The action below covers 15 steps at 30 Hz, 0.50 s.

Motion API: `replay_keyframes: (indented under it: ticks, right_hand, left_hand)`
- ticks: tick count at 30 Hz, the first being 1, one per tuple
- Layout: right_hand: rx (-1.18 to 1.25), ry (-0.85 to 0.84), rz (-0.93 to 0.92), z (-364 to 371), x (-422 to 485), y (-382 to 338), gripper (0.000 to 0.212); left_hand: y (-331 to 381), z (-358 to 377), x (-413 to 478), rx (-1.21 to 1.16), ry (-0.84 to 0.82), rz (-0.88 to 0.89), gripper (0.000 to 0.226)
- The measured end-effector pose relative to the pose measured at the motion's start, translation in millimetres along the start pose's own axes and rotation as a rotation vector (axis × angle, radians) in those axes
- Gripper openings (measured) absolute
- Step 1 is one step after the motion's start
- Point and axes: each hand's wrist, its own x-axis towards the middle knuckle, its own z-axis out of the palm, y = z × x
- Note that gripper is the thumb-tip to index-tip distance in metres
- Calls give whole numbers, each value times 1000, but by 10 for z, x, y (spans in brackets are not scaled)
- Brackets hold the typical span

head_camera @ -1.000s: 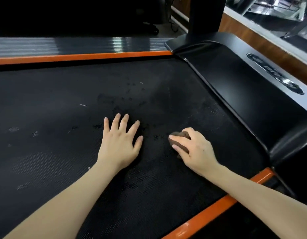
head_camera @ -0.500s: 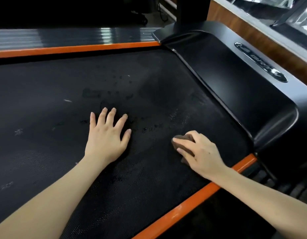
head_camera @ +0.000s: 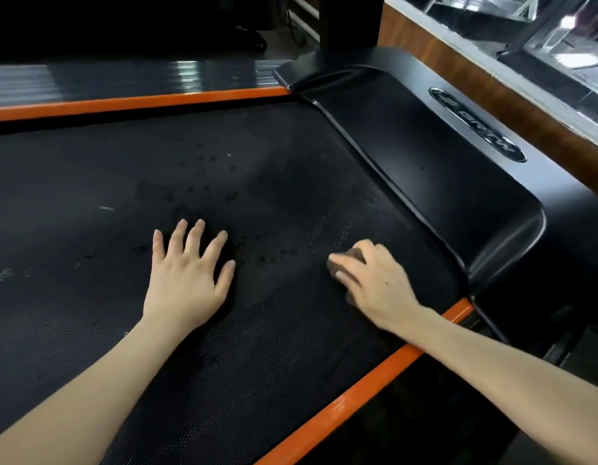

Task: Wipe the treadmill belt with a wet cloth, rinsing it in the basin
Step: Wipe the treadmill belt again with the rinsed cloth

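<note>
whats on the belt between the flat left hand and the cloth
Only dark wet spots on bare belt, in the head view, between left hand and cloth.

Setting: indoor room with exercise equipment, most likely a home or a small gym; which one cannot be told. Evidence: a treadmill fills the view, with its textured black belt [head_camera: 257, 196], orange side rails [head_camera: 133, 103], a glossy black motor cover [head_camera: 425, 169] bearing an oval logo badge [head_camera: 478, 125], and a dark upright post [head_camera: 349, 21]. Beyond it runs a wood-grain ledge [head_camera: 458, 67] under a glazed, reflective surface [head_camera: 559, 31], with dim floor and cables [head_camera: 292, 28] at the far side.
</note>
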Motion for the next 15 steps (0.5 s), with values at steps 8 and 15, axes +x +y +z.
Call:
replay_keyframes:
  ticks: [8,15]
  right_hand:
    - [-26,23,465,163,623,208,36]
    - [-4,58,-49,203,225,-239,44]
  left_hand:
    - [-6,-9,11,-13,5,-17,61]
    - [-269,-101,421,35,-1,37,63]
